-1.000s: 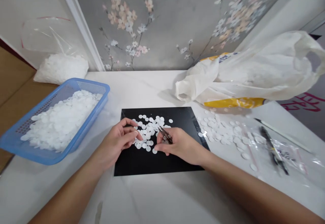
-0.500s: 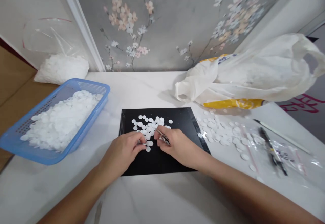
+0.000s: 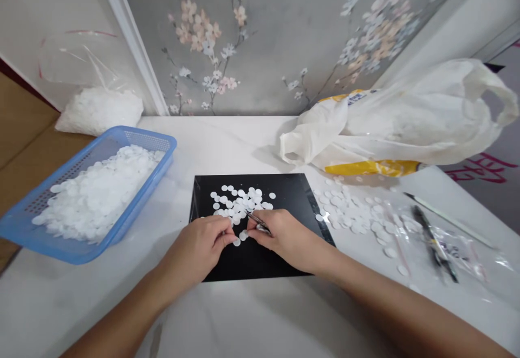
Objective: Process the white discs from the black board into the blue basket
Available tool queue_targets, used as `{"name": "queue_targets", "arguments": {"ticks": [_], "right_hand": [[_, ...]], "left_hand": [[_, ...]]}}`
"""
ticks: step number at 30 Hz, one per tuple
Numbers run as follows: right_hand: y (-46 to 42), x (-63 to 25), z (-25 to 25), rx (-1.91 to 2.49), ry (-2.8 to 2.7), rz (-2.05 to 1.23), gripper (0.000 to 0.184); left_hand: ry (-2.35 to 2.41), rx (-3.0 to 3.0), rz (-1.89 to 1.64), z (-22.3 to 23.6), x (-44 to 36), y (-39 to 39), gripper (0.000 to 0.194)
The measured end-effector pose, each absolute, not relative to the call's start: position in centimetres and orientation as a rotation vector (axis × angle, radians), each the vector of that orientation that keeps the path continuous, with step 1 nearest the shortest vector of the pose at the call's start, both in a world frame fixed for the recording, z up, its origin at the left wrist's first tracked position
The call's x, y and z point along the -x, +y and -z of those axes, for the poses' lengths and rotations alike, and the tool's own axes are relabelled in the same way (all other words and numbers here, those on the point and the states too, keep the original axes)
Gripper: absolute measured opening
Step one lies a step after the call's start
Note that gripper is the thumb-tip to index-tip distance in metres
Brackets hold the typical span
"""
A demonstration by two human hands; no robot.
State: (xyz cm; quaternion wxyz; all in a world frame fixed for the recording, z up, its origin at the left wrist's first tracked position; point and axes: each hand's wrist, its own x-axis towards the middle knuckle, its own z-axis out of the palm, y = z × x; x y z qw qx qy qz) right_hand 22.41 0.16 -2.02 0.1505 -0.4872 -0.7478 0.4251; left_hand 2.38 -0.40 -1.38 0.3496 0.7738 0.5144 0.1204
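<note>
Many small white discs [image 3: 247, 201] lie scattered over a black board [image 3: 264, 266] on the table in front of me. At the left side of the pile my left hand [image 3: 195, 247] is closed, thumb and forefinger pinched together; what sits between the fingertips, if anything, is too small to make out. A thin metal tool that looks like tweezers [image 3: 261, 222] is gripped in my right hand [image 3: 286, 239], its tip pointing up and left over the discs. A few loose discs [image 3: 242, 235] rest between the two hands, close to the fingertips.
On the left stand a blue basket [image 3: 173, 147] heaped with white discs and a clear bag [image 3: 101, 110] of white pieces. A white plastic bag [image 3: 398, 125] lies at the back right. More discs [image 3: 357, 214], a pen [image 3: 430, 228] and a white stick [image 3: 447, 217] are at the right.
My left fingertips have moved slightly, and the discs between my hands have shifted. My right hand has dipped a little, still gripping the tweezers, whose tip shows more clearly now.
</note>
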Motion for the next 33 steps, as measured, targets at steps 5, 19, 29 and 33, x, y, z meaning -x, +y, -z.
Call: {"name": "queue_targets", "arguments": {"ticks": [5, 19, 29, 33], "right_hand": [[0.6, -22.6, 2.0, 1.465, -2.098, -1.205, 0.013], [1.4, -23.1, 1.7, 1.358, -1.813, -1.488, 0.006], [0.7, -21.7, 2.3, 1.423, -2.071, -1.100, 0.003], [0.9, -21.9, 2.1, 1.389, -2.073, -1.096, 0.009]], "left_hand": [[1.369, -2.020, -0.368, 1.8, -2.5, -0.3, 0.020], [1.231, -0.976, -0.738, 1.0, -1.6, 1.0, 0.014], [1.274, -1.175, -0.663, 1.5, -1.8, 1.0, 0.016], [1.370, -1.541, -0.615, 1.9, -2.1, 0.5, 0.022]]}}
